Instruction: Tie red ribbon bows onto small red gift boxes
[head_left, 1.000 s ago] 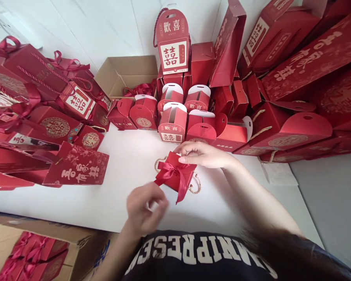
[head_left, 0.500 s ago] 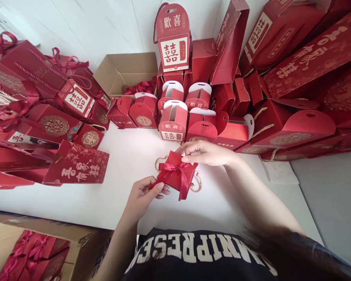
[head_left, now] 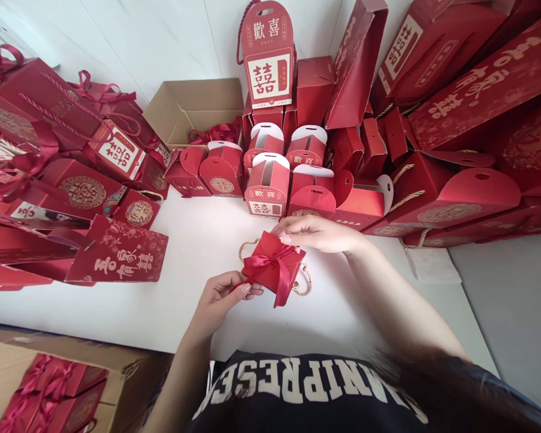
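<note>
A small red gift box [head_left: 268,245] stands on the white table in front of me, seen from above. Across its top a red satin ribbon [head_left: 283,282] is tied in a bow, one tail hanging over the near side. Gold cord handles [head_left: 303,287] stick out at both sides. My left hand [head_left: 225,294] is closed, thumb against fingers, on a ribbon end at the box's lower left corner. Against the far right edge of the box rests my right hand [head_left: 315,233], its fingers stretched out over the top; some fingertips are hidden behind the box.
Small red boxes [head_left: 267,186] with handle flaps line the far side. Larger red boxes [head_left: 455,186] are piled at right, and ribboned boxes [head_left: 81,186] at left. A cardboard carton [head_left: 198,96] with ribbon stands behind; another carton [head_left: 110,397] of ribboned boxes sits lower left.
The fingers of my right hand have straightened and lie flatter along the box. My left hand keeps the ribbon end, almost unmoved.
</note>
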A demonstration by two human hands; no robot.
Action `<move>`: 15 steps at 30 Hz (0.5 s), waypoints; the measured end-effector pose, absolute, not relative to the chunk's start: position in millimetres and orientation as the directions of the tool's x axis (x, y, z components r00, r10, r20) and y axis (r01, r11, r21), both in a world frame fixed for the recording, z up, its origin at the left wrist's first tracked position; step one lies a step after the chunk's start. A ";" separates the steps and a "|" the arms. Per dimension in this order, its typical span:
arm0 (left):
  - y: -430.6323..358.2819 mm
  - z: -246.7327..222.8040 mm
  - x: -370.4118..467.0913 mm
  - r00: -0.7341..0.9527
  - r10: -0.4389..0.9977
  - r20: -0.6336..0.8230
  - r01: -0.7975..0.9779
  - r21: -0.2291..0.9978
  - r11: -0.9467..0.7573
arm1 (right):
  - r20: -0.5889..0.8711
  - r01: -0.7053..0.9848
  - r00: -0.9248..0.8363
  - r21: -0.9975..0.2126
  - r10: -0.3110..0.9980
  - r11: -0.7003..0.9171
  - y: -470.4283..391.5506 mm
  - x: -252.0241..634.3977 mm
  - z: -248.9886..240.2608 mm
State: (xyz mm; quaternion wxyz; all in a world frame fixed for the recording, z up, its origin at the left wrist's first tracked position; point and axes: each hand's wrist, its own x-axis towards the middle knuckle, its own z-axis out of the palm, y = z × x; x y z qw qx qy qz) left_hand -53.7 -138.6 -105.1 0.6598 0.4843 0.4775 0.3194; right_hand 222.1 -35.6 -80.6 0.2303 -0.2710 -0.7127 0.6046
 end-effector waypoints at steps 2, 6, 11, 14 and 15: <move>-138.3 -106.6 -54.8 0.353 0.880 -0.319 0.043 0.945 0.325 | 0.007 0.108 -0.734 -0.986 0.680 0.126 -35.8 220.7 -80.5; -138.5 -107.5 -56.7 0.382 0.870 -0.313 0.060 0.947 0.314 | -0.007 0.135 -0.714 -0.983 0.700 0.127 -36.3 218.7 -80.4; -131.6 -106.3 -71.2 0.422 0.868 -0.263 0.215 0.959 0.186 | -0.031 0.170 -0.667 -0.979 0.744 0.111 -38.5 220.3 -75.4; -120.5 -100.8 -80.6 0.225 0.964 -0.143 0.247 0.965 0.085 | -0.030 0.178 -0.602 -0.979 0.798 0.098 -41.3 223.5 -68.4; -116.5 -97.1 -81.7 0.160 0.983 -0.087 0.249 0.967 0.045 | -0.026 0.183 -0.578 -0.978 0.816 0.099 -42.5 224.8 -65.8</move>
